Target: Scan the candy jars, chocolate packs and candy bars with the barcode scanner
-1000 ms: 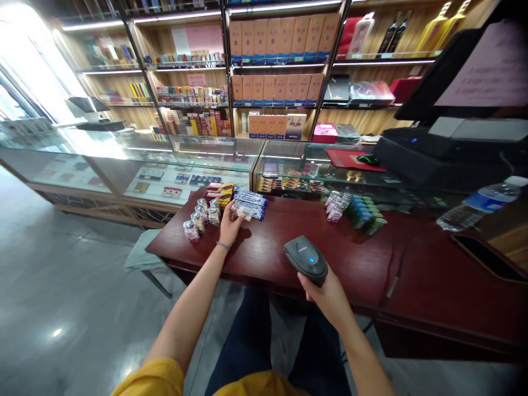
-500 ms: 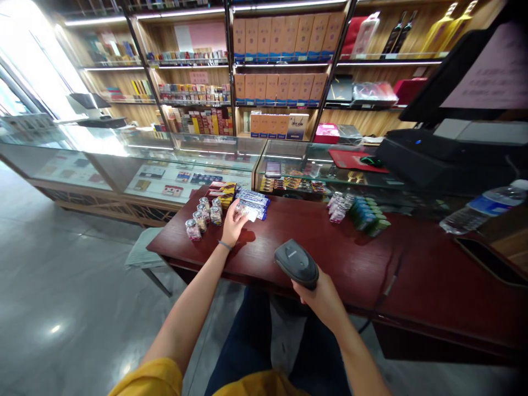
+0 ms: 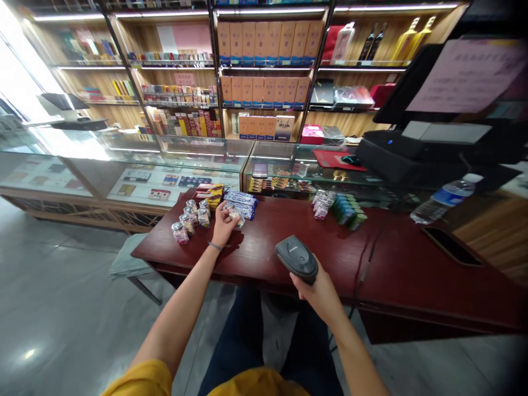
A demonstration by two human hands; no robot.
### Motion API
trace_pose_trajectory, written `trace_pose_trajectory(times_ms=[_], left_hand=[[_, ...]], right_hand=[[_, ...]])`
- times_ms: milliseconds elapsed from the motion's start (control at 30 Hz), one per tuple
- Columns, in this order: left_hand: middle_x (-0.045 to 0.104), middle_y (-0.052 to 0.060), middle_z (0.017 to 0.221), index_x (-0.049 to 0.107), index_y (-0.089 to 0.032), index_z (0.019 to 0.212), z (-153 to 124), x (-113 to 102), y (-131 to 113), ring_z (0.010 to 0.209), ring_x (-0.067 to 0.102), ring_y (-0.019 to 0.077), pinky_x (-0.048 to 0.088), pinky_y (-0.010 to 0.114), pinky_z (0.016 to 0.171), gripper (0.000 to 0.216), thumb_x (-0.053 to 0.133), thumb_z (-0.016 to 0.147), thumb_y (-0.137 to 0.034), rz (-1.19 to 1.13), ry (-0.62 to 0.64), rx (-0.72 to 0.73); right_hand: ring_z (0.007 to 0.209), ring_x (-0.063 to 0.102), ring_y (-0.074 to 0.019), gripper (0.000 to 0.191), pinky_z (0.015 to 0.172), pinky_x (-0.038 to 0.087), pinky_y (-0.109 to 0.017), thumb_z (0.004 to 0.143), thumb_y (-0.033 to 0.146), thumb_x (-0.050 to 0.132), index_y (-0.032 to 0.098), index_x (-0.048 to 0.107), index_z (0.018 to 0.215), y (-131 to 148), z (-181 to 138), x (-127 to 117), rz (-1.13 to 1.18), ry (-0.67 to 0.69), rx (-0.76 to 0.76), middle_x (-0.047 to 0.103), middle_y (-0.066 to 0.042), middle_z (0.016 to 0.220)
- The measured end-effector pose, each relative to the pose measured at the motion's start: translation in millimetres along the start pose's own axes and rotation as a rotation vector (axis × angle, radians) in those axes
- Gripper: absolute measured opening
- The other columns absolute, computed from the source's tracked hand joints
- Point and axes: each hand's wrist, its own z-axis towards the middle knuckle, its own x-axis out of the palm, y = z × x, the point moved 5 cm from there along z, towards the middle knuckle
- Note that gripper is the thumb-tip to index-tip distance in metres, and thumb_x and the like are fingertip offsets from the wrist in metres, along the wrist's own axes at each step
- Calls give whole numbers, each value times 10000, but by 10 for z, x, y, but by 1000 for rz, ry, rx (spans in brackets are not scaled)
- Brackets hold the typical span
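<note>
My left hand (image 3: 224,225) reaches over the dark red wooden table (image 3: 272,242) and is closed round a small clear jar (image 3: 233,212) of sweets, lifted a little off the wood. Several more such jars (image 3: 187,217) stand just left of it. Blue flat packets (image 3: 241,199) and red-yellow boxes (image 3: 210,192) lie right behind the hand. My right hand (image 3: 315,289) grips the handle of a grey barcode scanner (image 3: 297,258) above the table's near edge, its head pointing towards the left hand.
Further right on the table stand more small jars (image 3: 322,204) and green-blue packets (image 3: 346,212). A water bottle (image 3: 443,199), a dark phone (image 3: 451,246) and a till with a screen (image 3: 416,154) are at the right. Glass counters (image 3: 165,159) and stocked shelves lie behind.
My left hand has closed on a small jar and raised it from beside the blue packets. The scanner hand has drifted slightly left, and the view has shifted right.
</note>
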Motion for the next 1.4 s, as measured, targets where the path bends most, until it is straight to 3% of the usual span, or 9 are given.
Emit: trace_pose_trajectory(times_ms=[133,267,500,667,800,1000,1133,1400], left_hand=[[584,33,1088,438,-264,1373,-41,185,-34,851,660,130,574,312,821,746,791,721,-343,77,64,-2],[612,59,1119,543,-238,1288,-112,560,-103,916,659,162,574,331,859,603,774,739,-333,114,143,-32],[652,26,996,471,-287,1328,-310,1356,-32,838,667,161,607,371,757,589,729,813,-410,-289,182,-452],[644,23,1061,489,-302,1329,-393,1798,-73,901,654,150,592,324,778,607,758,788,-364,-426,237,-522],[656,20,1004,496,-268,1340,-394,2129,-82,834,651,143,568,286,735,622,752,779,-342,-311,333,-435],[672,19,1044,587,-226,1173,-244,2650,-186,817,657,134,540,279,798,445,740,755,-224,68,414,-148],[684,3,964,609,-229,1108,-110,3031,-335,829,646,160,521,295,828,387,748,748,-201,317,507,42],[669,37,992,605,-196,1051,268,3618,-375,862,633,186,512,315,824,373,771,718,-185,517,643,219]], right_hand=[[438,545,-131,409,438,461,-234,778,424,653,223,522,1109,-15,-55,-168,21,-37,2,588,64,591],[423,530,-126,448,431,455,-232,780,436,662,210,527,1143,-80,-102,-368,34,-78,4,576,73,559],[426,539,-132,469,450,462,-250,780,434,688,207,525,1155,-279,-209,-686,62,-132,43,581,74,557],[427,541,-128,417,457,461,-244,783,407,683,212,521,1114,-365,-294,-880,48,-156,56,569,81,544],[420,517,-115,342,450,443,-233,788,409,669,219,528,1034,-390,-350,-1032,62,-223,50,561,80,539],[415,506,-117,363,448,438,-239,780,431,677,216,536,1037,-448,-400,-1245,67,-286,61,554,78,538],[429,516,-127,344,447,432,-241,793,455,685,218,536,994,-527,-423,-1411,102,-309,46,547,73,529],[427,537,-136,359,447,433,-239,797,434,704,212,536,1023,-736,-426,-1676,114,-313,62,575,64,525]])
